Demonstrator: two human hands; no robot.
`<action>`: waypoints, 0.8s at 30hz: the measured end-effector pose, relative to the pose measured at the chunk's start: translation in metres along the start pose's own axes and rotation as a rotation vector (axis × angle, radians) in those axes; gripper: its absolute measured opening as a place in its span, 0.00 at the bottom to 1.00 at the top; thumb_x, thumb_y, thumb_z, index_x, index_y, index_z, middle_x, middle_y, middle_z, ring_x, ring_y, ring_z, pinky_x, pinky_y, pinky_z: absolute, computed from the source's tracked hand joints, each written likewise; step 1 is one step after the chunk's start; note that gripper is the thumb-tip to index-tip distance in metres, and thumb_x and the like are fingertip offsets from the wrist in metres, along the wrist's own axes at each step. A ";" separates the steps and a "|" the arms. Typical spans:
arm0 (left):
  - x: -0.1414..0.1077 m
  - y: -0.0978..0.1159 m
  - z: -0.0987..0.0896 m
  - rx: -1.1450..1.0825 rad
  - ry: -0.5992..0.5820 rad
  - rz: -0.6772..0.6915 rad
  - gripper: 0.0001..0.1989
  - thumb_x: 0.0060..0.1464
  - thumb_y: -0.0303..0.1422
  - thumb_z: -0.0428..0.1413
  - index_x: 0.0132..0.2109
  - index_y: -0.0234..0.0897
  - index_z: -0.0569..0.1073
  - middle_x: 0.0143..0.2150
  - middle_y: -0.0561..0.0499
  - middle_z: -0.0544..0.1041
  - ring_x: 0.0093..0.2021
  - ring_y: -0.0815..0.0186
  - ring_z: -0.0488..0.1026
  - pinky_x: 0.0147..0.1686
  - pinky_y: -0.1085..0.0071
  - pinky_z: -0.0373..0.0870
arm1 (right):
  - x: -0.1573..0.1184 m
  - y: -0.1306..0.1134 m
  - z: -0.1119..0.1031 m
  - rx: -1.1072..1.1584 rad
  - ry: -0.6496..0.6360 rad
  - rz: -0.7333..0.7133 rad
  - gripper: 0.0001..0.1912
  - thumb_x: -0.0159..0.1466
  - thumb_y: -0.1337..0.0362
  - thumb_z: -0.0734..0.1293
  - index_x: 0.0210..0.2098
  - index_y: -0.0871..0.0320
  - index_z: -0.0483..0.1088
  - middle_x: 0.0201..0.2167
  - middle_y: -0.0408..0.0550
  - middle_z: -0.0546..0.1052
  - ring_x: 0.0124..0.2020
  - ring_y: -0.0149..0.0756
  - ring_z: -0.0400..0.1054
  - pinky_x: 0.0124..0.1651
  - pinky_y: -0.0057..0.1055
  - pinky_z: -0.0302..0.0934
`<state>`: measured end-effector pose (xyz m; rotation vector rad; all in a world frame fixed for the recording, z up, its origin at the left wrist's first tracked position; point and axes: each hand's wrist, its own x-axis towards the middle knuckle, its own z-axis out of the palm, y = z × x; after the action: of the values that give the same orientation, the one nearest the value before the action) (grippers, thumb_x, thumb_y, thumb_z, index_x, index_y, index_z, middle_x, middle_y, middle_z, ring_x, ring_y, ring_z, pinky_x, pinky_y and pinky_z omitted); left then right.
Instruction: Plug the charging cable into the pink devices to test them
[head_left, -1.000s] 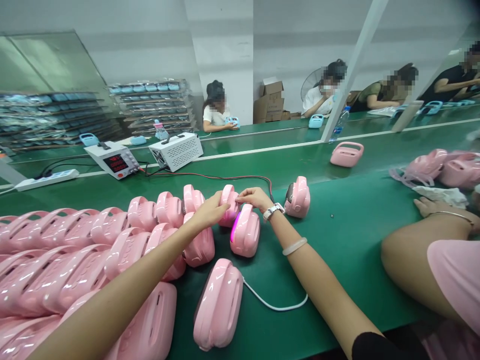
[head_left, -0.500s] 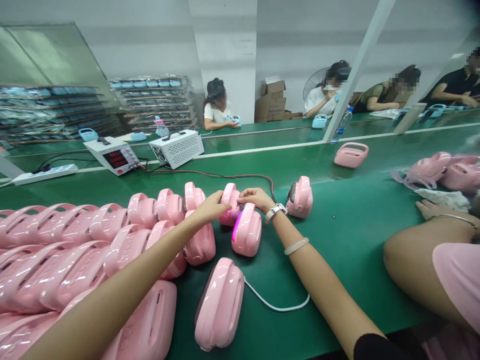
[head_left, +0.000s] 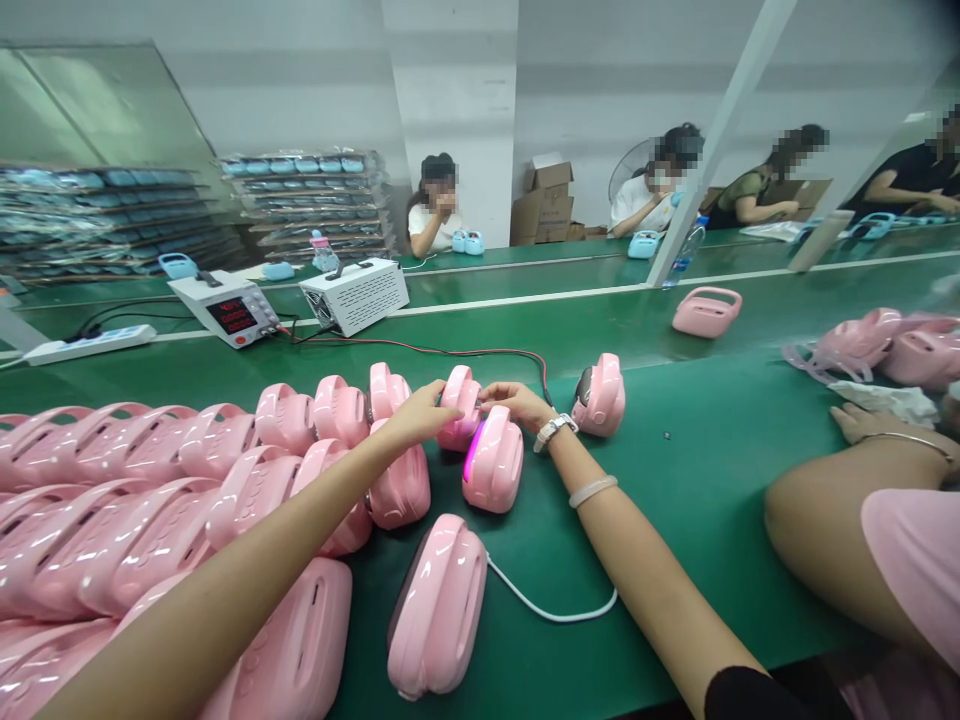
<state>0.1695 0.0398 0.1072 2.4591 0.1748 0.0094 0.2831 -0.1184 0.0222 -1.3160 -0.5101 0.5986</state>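
Note:
My left hand (head_left: 421, 414) is closed on a small pink speaker with a carry handle (head_left: 462, 392), fingers and thumb around its left side. On that speaker's right side, my right hand (head_left: 517, 402) has its fingertips pinched together; whatever is in them is too small to make out. Just in front stands a second pink speaker (head_left: 499, 468) with a glowing magenta light along its left face. Nearer to me a larger-looking pink speaker (head_left: 441, 610) stands with a white cable (head_left: 551, 612) running from its side. Another pink speaker (head_left: 602, 396) stands right of my right hand.
Rows of pink speakers (head_left: 142, 545) fill the left of the green table (head_left: 697, 560). Behind are a power supply (head_left: 234, 308) and a white vented box (head_left: 356, 297), with a red-black wire. A co-worker's arm (head_left: 847, 510) rests at right; several people sit opposite.
My right hand has shifted very slightly right at the speaker's side; my left hand keeps its grip. Across the table, a person has raised a hand and set down a blue speaker.

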 end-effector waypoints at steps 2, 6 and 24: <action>0.000 0.000 0.000 0.013 -0.001 -0.002 0.16 0.44 0.33 0.52 0.43 0.34 0.67 0.45 0.45 0.74 0.46 0.55 0.72 0.44 0.64 0.67 | -0.001 -0.003 0.002 -0.011 0.010 -0.057 0.21 0.33 0.61 0.80 0.24 0.61 0.74 0.26 0.43 0.76 0.28 0.29 0.68 0.33 0.26 0.62; 0.001 -0.001 0.001 0.038 -0.009 -0.007 0.18 0.46 0.34 0.53 0.46 0.33 0.67 0.47 0.44 0.74 0.47 0.54 0.71 0.45 0.63 0.66 | -0.001 -0.006 0.006 -0.038 0.022 -0.120 0.17 0.34 0.63 0.80 0.20 0.61 0.73 0.22 0.42 0.75 0.26 0.28 0.67 0.31 0.25 0.60; -0.003 0.004 0.003 0.070 0.023 -0.063 0.20 0.51 0.31 0.54 0.52 0.36 0.63 0.52 0.46 0.72 0.50 0.58 0.71 0.45 0.68 0.66 | 0.000 -0.005 0.009 0.143 0.014 0.052 0.21 0.32 0.65 0.81 0.23 0.62 0.71 0.22 0.41 0.75 0.23 0.26 0.67 0.28 0.24 0.61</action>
<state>0.1675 0.0347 0.1069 2.5226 0.2670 0.0048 0.2776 -0.1129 0.0286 -1.1998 -0.4152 0.6561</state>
